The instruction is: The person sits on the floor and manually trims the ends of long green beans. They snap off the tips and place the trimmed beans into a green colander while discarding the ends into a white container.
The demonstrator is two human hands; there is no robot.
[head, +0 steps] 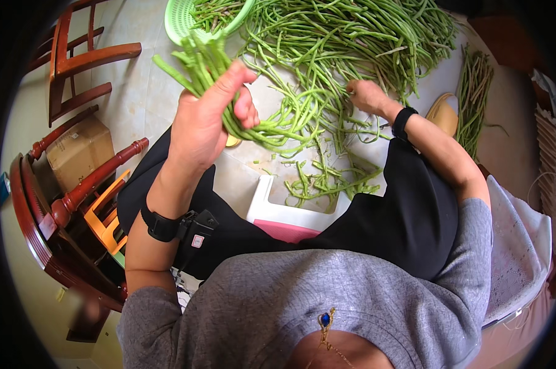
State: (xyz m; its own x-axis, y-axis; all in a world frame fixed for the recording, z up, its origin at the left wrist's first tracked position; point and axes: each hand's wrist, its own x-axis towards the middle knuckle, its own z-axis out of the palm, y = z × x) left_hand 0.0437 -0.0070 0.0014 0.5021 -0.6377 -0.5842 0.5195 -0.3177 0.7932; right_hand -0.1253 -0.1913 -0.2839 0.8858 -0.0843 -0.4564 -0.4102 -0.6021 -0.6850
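Observation:
My left hand point(213, 108) is closed around a bunch of long green beans point(255, 131), held up over the floor with its ends fanned towards the basket. The other ends of the bunch droop to the right. My right hand point(369, 96) touches the lower edge of a large heap of long beans point(352, 32); its fingertips are hidden, so whether it grips a bean is unclear. At the top, a green plastic basket point(179, 27) contains shorter bean pieces. Broken bean pieces point(324, 182) lie on the floor between my legs.
A white and pink plastic stool point(278, 207) is under me. Wooden chairs point(93, 57), a cardboard box point(82, 150) and an orange plastic stool point(98, 221) stand left. A separate bean bundle point(475, 97) lies at right beside my shoe point(443, 114). A cloth-covered thing point(518, 249) is near my right elbow.

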